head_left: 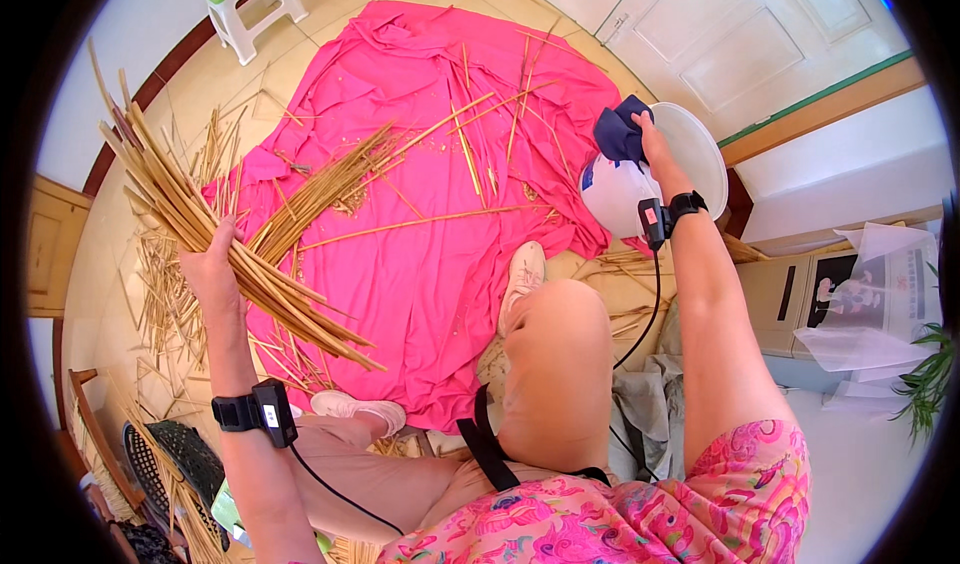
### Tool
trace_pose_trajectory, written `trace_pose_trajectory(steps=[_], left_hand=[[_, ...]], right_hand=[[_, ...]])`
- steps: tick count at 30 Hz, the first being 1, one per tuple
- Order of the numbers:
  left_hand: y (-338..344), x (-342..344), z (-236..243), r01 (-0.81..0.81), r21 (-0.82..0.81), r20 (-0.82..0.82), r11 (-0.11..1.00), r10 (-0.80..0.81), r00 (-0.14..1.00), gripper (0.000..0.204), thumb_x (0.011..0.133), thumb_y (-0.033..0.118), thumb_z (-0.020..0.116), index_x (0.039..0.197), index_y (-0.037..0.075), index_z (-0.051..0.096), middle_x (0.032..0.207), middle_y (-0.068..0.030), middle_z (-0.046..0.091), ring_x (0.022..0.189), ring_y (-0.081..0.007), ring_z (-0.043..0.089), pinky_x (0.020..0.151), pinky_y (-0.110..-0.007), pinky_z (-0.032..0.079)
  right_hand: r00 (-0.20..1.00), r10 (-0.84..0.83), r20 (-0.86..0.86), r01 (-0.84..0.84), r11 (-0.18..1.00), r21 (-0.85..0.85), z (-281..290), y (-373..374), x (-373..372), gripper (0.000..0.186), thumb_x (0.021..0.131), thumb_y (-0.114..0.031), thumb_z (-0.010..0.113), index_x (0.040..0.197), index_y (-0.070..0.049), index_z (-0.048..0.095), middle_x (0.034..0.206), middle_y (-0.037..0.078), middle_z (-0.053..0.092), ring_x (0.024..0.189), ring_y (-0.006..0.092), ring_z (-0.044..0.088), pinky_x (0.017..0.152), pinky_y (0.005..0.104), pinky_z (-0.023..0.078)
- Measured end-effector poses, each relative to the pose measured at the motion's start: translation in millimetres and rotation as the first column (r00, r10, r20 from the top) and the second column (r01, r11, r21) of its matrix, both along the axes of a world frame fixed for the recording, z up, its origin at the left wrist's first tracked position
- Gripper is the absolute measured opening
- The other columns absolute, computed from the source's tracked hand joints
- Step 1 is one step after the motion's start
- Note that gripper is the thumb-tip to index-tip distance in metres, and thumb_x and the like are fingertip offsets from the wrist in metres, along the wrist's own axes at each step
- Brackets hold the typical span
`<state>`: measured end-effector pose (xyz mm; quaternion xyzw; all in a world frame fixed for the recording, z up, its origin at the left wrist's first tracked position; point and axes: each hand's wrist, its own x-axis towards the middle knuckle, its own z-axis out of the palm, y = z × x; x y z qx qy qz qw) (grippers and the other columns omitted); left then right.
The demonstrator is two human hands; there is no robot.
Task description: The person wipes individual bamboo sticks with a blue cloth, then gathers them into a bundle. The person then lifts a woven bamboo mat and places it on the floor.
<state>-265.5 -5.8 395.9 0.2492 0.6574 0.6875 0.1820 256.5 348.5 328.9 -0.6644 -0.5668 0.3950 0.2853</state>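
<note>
My left hand [213,272] is closed around a thick bundle of tan dried stalks [178,186], held up at a slant on the left. The bundle's ends reach past my hand on both sides. To the right, my right hand [656,142] grips a dark blue cloth [619,130] at the side of a white bucket [612,202]. The bucket is tilted, its round mouth facing right. Below the held bundle, another heap of stalks [325,192] lies on a bright pink cloth [420,274] spread over the floor.
Loose stalks [165,284] litter the tiled floor at the left. A white stool with a green top [240,4] stands at the back left. A black woven basket [165,464] is at the lower left. Right of my arm is a cardboard box [775,299] with plastic wrap.
</note>
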Motion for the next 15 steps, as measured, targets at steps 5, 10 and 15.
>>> trace_pose_trajectory(steps=[5,10,15], left_hand=[[1,3,2,0.016,0.002,0.002,1.0,-0.016,1.0,0.015,0.078,0.004,0.062,0.089,0.002,0.051,0.066,-0.0055,0.057,0.052,-0.0109,0.053,0.047,-0.022,0.043],[4,9,4,0.003,-0.005,-0.032,1.0,-0.003,0.999,0.016,0.078,0.004,0.063,0.089,0.002,0.051,0.066,-0.0044,0.056,0.054,-0.0102,0.052,0.049,-0.022,0.042],[5,6,-1,0.022,-0.031,-0.04,0.999,-0.023,0.999,0.017,0.078,0.006,0.064,0.088,0.003,0.052,0.066,-0.0042,0.056,0.054,-0.0102,0.052,0.049,-0.022,0.041]], right_hand=[[0.819,0.108,0.563,-0.271,0.938,0.214,-9,0,15,0.048,0.085,-0.038,0.051,0.12,-0.006,0.053,0.128,0.021,0.046,0.119,0.0347,0.042,0.097,0.0393,0.036],[0.729,0.106,0.677,-0.276,0.949,0.149,-14,1,11,0.05,0.087,-0.036,0.047,0.13,-0.01,0.041,0.129,0.023,0.043,0.119,0.0365,0.042,0.098,0.0407,0.035],[0.799,0.118,0.59,-0.213,0.973,0.093,-23,25,28,0.057,0.09,-0.035,0.04,0.139,-0.012,0.024,0.131,0.026,0.04,0.12,0.0383,0.04,0.1,0.0395,0.032]])
